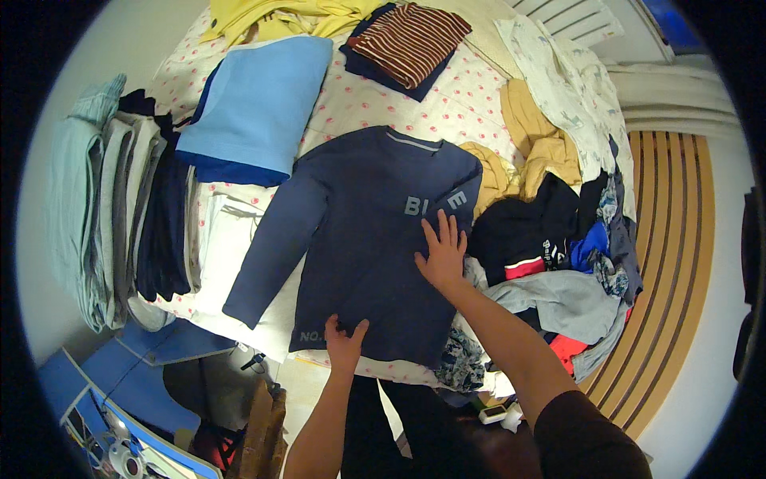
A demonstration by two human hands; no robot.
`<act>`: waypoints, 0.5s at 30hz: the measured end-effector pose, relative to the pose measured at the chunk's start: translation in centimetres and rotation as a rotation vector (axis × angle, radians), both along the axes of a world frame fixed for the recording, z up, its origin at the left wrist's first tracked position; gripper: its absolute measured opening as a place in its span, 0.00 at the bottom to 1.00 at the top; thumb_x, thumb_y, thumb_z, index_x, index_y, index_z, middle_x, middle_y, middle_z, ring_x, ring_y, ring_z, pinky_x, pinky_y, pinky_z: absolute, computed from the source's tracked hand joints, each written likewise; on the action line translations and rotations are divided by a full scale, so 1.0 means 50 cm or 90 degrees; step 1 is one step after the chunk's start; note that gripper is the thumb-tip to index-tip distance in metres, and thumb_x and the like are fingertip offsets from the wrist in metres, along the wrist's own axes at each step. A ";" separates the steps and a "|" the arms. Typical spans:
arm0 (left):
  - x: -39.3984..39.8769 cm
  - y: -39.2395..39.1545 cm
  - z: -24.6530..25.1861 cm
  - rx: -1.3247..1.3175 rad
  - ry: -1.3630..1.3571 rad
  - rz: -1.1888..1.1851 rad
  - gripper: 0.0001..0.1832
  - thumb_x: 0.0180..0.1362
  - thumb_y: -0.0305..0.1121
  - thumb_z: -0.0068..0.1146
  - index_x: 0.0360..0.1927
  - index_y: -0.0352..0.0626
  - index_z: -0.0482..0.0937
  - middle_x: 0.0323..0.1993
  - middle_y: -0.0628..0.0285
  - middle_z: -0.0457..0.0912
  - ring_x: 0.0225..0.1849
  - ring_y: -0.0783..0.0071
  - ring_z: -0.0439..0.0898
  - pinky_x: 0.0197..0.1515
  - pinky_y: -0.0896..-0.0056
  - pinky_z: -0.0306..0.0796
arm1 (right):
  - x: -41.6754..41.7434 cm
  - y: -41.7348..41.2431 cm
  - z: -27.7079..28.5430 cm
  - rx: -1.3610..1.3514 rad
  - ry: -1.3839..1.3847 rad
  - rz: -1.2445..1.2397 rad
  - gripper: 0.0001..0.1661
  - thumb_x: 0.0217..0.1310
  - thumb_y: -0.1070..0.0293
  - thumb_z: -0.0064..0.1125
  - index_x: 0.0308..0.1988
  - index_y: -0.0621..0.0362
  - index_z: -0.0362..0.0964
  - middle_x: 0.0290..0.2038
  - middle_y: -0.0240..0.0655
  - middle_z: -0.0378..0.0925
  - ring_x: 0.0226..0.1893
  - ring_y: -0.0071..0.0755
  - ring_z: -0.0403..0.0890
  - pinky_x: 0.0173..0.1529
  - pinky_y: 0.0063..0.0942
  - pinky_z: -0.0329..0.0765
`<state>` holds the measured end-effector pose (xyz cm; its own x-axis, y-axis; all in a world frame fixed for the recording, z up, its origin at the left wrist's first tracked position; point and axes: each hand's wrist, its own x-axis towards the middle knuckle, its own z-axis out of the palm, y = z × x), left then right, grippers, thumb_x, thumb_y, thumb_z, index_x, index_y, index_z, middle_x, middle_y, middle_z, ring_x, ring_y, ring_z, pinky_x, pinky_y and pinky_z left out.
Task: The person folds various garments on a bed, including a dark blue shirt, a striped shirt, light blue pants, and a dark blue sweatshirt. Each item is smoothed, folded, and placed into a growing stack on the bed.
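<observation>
A dark navy long-sleeved shirt (371,257) lies spread on a bed, neckline away from me, with pale lettering on its chest and near its hem. Its left-side sleeve slants out towards me; the other sleeve is folded over the chest and covers part of the lettering. My right hand (444,254) rests on the shirt below the chest lettering, fingers apart. Near the bottom hem, my left hand (345,344) touches the cloth with thumb and fingers spread; whether it pinches any fabric is hard to tell.
Folded clothes (119,209) line the left side. Beyond the shirt lie a light blue folded garment (257,102), a striped folded garment (413,42) and yellow clothing (293,18). A mixed clothes heap (556,293) and tan garment (547,149) are at right, beside a slatted wooden bench (664,257).
</observation>
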<state>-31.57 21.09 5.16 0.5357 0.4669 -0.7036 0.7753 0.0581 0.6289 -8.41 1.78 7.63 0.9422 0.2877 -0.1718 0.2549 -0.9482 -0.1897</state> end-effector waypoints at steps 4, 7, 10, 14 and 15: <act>0.040 0.012 -0.033 0.162 0.013 -0.197 0.32 0.51 0.43 0.71 0.54 0.32 0.73 0.51 0.45 0.77 0.47 0.48 0.79 0.51 0.56 0.73 | 0.086 -0.043 -0.014 -0.101 -0.054 0.058 0.48 0.51 0.58 0.67 0.70 0.45 0.57 0.74 0.39 0.50 0.74 0.54 0.49 0.70 0.67 0.47; 0.041 0.026 -0.063 0.204 -0.062 -0.191 0.25 0.55 0.42 0.68 0.48 0.32 0.76 0.46 0.45 0.79 0.46 0.50 0.79 0.50 0.56 0.72 | 0.214 -0.116 -0.034 -0.101 0.028 0.161 0.36 0.52 0.45 0.68 0.57 0.47 0.73 0.56 0.31 0.76 0.69 0.42 0.61 0.68 0.73 0.44; 0.091 0.030 -0.024 0.141 -0.098 -0.108 0.21 0.59 0.40 0.64 0.46 0.32 0.75 0.43 0.47 0.79 0.44 0.56 0.78 0.48 0.58 0.71 | 0.304 -0.154 -0.003 -0.205 0.188 0.292 0.28 0.51 0.36 0.64 0.37 0.49 0.81 0.42 0.29 0.81 0.60 0.36 0.70 0.69 0.72 0.44; 0.210 0.061 -0.005 0.191 -0.217 -0.045 0.19 0.63 0.38 0.60 0.46 0.32 0.73 0.40 0.51 0.79 0.40 0.65 0.75 0.45 0.64 0.69 | 0.373 -0.219 -0.016 -0.211 0.248 0.281 0.31 0.53 0.33 0.62 0.40 0.49 0.78 0.40 0.35 0.83 0.50 0.43 0.80 0.66 0.62 0.52; 0.251 0.064 -0.001 0.281 -0.251 -0.071 0.18 0.63 0.38 0.60 0.47 0.32 0.73 0.40 0.51 0.79 0.40 0.65 0.75 0.45 0.65 0.69 | 0.387 -0.237 -0.018 -0.246 0.270 0.246 0.32 0.53 0.32 0.61 0.41 0.49 0.77 0.40 0.38 0.83 0.49 0.43 0.80 0.63 0.58 0.56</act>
<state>-19.01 24.29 5.11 0.7788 0.5964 -0.1944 0.4658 -0.3423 0.8160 10.94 -10.09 6.75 0.6134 0.4335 -0.6602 0.5665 -0.8240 -0.0147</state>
